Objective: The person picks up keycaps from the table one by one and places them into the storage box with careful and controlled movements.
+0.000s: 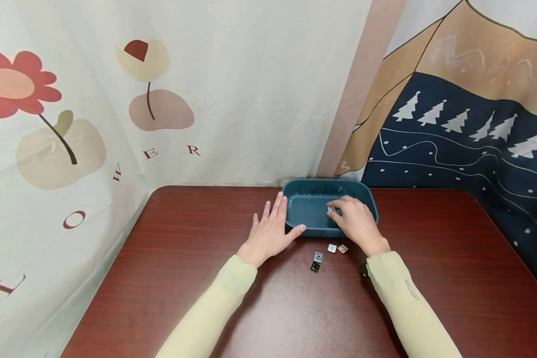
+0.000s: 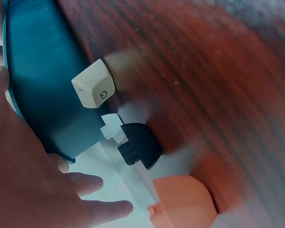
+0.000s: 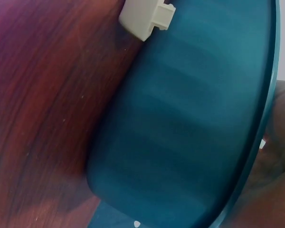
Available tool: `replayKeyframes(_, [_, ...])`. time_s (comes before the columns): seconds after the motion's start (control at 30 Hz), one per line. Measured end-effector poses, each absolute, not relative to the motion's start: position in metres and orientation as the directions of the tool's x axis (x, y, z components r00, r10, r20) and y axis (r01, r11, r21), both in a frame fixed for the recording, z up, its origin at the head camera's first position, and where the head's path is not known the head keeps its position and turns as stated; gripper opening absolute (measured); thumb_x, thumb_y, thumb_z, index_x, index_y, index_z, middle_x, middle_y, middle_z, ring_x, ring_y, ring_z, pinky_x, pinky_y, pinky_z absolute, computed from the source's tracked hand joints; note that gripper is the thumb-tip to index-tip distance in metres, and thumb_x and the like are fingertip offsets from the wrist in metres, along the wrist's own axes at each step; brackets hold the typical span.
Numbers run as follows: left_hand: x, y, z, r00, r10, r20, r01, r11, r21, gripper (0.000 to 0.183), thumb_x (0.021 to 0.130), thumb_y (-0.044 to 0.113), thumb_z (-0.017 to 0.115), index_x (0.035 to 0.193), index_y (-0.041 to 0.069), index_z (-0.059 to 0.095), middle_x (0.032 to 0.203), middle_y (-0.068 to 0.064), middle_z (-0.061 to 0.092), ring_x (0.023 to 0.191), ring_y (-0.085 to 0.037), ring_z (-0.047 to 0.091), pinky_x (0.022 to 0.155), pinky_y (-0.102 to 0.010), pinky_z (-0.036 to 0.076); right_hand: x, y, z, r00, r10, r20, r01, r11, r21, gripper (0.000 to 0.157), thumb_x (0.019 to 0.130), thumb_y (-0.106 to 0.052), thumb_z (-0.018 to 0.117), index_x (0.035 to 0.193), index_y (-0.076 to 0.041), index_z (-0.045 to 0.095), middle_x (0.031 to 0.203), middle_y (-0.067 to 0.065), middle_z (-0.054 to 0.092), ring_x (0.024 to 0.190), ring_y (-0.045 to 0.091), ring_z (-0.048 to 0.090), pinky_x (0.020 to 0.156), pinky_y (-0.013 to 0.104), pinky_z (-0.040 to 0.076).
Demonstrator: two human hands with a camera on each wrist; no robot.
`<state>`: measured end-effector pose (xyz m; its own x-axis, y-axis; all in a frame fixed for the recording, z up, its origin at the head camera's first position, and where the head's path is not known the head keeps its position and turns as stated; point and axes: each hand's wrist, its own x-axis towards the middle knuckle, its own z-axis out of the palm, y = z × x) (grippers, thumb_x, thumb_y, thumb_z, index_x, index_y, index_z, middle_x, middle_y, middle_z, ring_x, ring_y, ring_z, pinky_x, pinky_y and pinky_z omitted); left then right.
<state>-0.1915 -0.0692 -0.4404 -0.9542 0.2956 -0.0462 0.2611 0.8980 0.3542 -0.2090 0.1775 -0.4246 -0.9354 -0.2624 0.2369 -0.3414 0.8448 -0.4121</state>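
Note:
A teal plastic bin (image 1: 322, 232) stands at the table's back edge. My left hand (image 1: 270, 231) lies against its left end, fingers straight and thumb spread along the front rim. My right hand (image 1: 360, 223) reaches over the front rim and pinches a small whitish keycap (image 1: 331, 209) inside the bin; in the right wrist view that hand (image 3: 280, 156) is mostly hidden behind the wall. Several loose keycaps lie before the bin: a white one (image 1: 332, 248), a tan one (image 1: 342, 248), a grey one (image 1: 318, 257) and a black one (image 1: 315, 267).
The dark red wooden table (image 1: 188, 258) ends at a hanging cloth (image 1: 246, 94) with printed flowers, joined at right by a navy tree print. Close up in the left wrist view, a cream keycap marked G (image 2: 96, 88) and an orange keycap (image 2: 185, 202) rest near the bin.

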Motion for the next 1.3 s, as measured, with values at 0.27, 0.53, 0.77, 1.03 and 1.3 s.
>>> replayKeyframes(0.27, [-0.191,-0.070,-0.440,-0.954,0.296,-0.042,0.264,0.899,0.349,0.101,0.097,0.079,0.036,0.168,0.014,0.003,0.175,0.002,-0.003,0.158,-0.037,0.013,0.119,-0.067,0.018,-0.213,0.174,-0.423,-0.954,-0.240,0.180,-0.295,0.864,-0.409,0.029,0.098,-0.018,0.074,0.122,-0.003,0.076,0.113,0.018,0.072,0.108,0.037,0.066,0.091,0.056,0.052])
replayKeyframes(0.53, [-0.191,-0.070,-0.441,-0.954,0.296,-0.048,0.262,0.902,0.344,0.102,0.097,0.079,0.036,0.168,0.014,0.002,0.175,0.001,-0.003,0.158,-0.038,0.012,0.119,-0.067,0.018,-0.207,0.177,-0.421,-0.953,-0.210,0.219,-0.281,0.882,-0.377,0.041,0.098,-0.025,0.074,0.133,-0.005,0.070,0.126,0.021,0.067,0.114,0.041,0.060,0.092,0.060,0.047])
replayKeyframes(0.77, [-0.191,-0.069,-0.440,-0.954,0.296,-0.046,0.263,0.903,0.340,0.102,0.097,0.079,0.036,0.168,0.014,0.002,0.175,0.001,-0.003,0.158,-0.038,0.012,0.119,-0.067,0.018,-0.190,0.182,-0.419,-0.908,-0.210,0.363,-0.341,0.873,-0.348,0.039,0.099,-0.026,0.073,0.133,-0.007,0.071,0.126,0.019,0.067,0.113,0.041,0.060,0.089,0.058,0.047])
replayKeyframes(1.03, [-0.191,-0.069,-0.441,-0.956,0.292,-0.037,0.262,0.903,0.341,0.102,0.097,0.079,0.036,0.168,0.014,0.003,0.175,0.002,-0.003,0.158,-0.038,0.013,0.119,-0.068,0.018,-0.168,0.190,-0.423,-0.848,-0.245,0.469,-0.423,0.847,-0.322,0.045,0.100,-0.029,0.069,0.138,-0.005,0.066,0.128,0.019,0.066,0.116,0.041,0.059,0.091,0.060,0.046])
replayKeyframes(1.3, [-0.192,-0.069,-0.442,-0.957,0.288,-0.036,0.259,0.905,0.338,0.101,0.097,0.079,0.037,0.168,0.015,0.003,0.175,0.002,-0.003,0.158,-0.038,0.013,0.119,-0.067,0.019,-0.148,0.197,-0.424,-0.799,-0.301,0.520,-0.484,0.835,-0.260,0.044,0.097,-0.026,0.073,0.135,-0.005,0.067,0.123,0.015,0.068,0.113,0.038,0.061,0.089,0.058,0.047])
